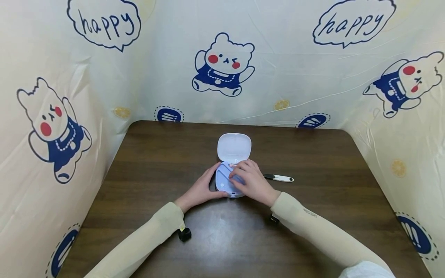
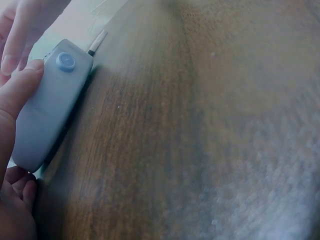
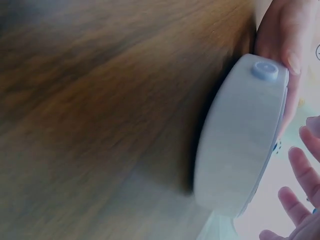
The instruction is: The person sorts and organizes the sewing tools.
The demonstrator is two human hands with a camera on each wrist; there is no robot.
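A small pale-blue case [image 1: 226, 185] sits on the table, its lid [image 1: 234, 148] standing open at the back. Inside shows a divided tray, with a small pinkish-orange item at its far edge. My left hand [image 1: 201, 192] grips the case from the left, thumb along the front edge; in the left wrist view that thumb lies beside a round button [image 2: 66, 61]. Over the right part of the tray is my right hand [image 1: 253, 180], fingers bent down and hiding what lies beneath. From the right wrist, its fingers [image 3: 304, 175] appear spread apart, above the case.
A slim white-and-black tool [image 1: 282, 178] lies just right of the case, its black end partly behind my right hand. The dark wooden table [image 1: 156, 154] is bordered by a pale printed sheet [image 1: 167, 69] at the back and sides.
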